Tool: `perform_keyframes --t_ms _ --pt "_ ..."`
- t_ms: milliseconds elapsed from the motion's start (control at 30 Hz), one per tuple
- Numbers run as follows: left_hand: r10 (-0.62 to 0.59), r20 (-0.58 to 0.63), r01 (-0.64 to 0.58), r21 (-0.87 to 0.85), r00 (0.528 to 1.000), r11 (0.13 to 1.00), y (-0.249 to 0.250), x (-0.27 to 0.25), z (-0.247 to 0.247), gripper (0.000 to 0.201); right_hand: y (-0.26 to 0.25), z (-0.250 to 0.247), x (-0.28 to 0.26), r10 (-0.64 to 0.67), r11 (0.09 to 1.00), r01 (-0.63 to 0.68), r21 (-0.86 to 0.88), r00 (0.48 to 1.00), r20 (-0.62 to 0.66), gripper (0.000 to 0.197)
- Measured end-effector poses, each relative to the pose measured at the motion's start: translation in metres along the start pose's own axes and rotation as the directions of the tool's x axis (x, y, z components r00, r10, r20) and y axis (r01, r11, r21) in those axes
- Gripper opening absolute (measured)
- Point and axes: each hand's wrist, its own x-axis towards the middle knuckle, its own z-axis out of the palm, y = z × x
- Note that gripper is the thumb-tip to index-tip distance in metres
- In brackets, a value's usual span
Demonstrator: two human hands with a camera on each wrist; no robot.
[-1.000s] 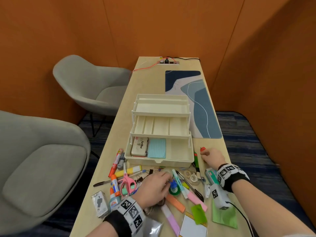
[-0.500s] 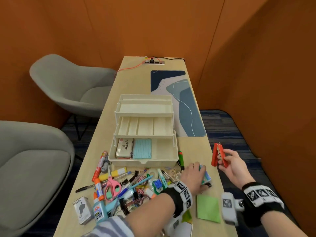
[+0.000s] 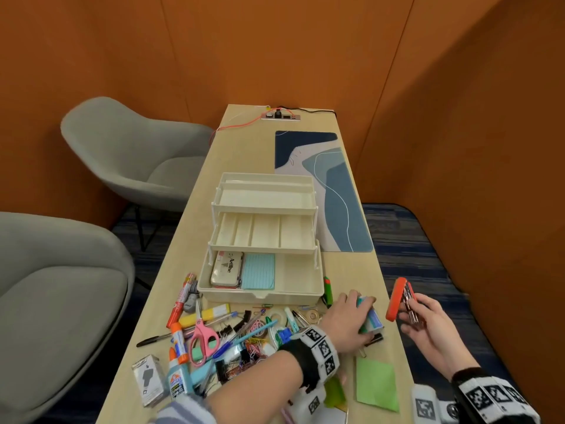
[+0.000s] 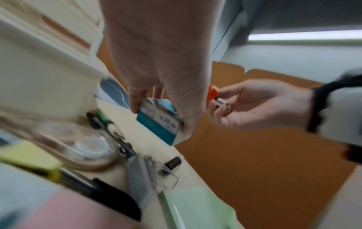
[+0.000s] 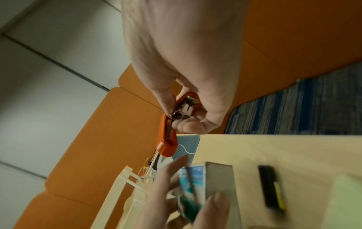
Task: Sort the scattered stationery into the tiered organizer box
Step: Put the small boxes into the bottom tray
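While your left hand (image 3: 344, 318) grips teal-white box (image 3: 371, 316) on table (image 3: 345, 270), lower center-right, your right hand (image 3: 428, 321) pinches orange stapler (image 3: 397, 299) off table edge; organizer box (image 3: 263, 237) mid-frame.

From head height we look steeply down the bench (image 3: 195, 240); our wrist cameras sit close behind each palm, both catching the small box (image 4: 160, 124) and stapler (image 5: 166, 139).

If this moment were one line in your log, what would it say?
left hand: grips teal box on table | right hand: holds orange stapler off table edge | organizer: open
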Motion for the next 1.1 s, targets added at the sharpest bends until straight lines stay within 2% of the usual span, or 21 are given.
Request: perform_keyframes --t_ms 67,133,233,300,367,500,600,667,800,867,967,1100 --pt "0.039 -0.098 -0.047 -0.076 0.994 0.996 -0.010 -0.022 -0.013 0.066 -0.001 0.010 0.003 0.032 0.997 -0.033 0.077 0.999 0.004 0.033" --pt "0.020 -0.216 -0.053 -0.149 0.976 0.987 -0.024 -0.047 -0.027 0.067 0.000 0.023 0.005 0.060 0.988 -0.064 0.144 0.998 0.032 0.038" --pt "-0.112 -0.341 0.016 -0.272 0.934 0.962 -0.055 -0.077 -0.047 0.062 0.006 0.049 0.005 0.097 0.976 -0.110 0.188 0.992 0.078 0.039" --pt "-0.209 -0.350 0.084 -0.339 0.913 0.937 -0.080 -0.082 -0.056 0.062 0.013 0.067 0.002 0.129 0.973 -0.147 0.177 0.985 0.113 0.037" --pt "-0.279 -0.301 0.178 -0.322 0.912 0.930 -0.103 -0.077 -0.064 0.065 0.021 0.083 -0.002 0.165 0.970 -0.190 0.153 0.973 0.159 0.033" --pt "-0.343 -0.036 0.316 -0.309 0.939 0.897 -0.132 -0.047 -0.082 0.064 0.032 0.107 -0.008 0.238 0.956 -0.272 0.109 0.937 0.254 0.027" --pt "-0.346 0.111 0.364 -0.292 0.932 0.885 -0.145 -0.024 -0.095 0.063 0.040 0.115 -0.006 0.272 0.943 -0.316 0.107 0.914 0.301 0.026" --pt "-0.315 0.168 0.350 -0.256 0.934 0.901 -0.149 -0.011 -0.099 0.061 0.044 0.120 -0.002 0.307 0.935 -0.343 0.090 0.910 0.280 0.028" --pt "-0.264 0.189 0.292 -0.140 0.946 0.946 -0.152 0.005 -0.095 0.061 0.043 0.136 0.000 0.360 0.928 -0.372 0.026 0.912 0.195 0.020" --pt "-0.246 0.182 0.262 -0.071 0.952 0.962 -0.157 0.006 -0.090 0.061 0.040 0.146 0.004 0.370 0.929 -0.368 -0.037 0.919 0.138 0.023" --pt "-0.233 0.172 0.229 0.042 0.957 0.973 -0.165 0.003 -0.086 0.061 0.037 0.161 0.015 0.327 0.943 -0.321 -0.086 0.943 0.068 0.026" --pt "-0.217 0.155 0.196 0.143 0.964 0.970 -0.166 -0.002 -0.083 0.062 0.033 0.184 0.030 0.256 0.941 -0.242 -0.237 0.966 0.030 0.027"
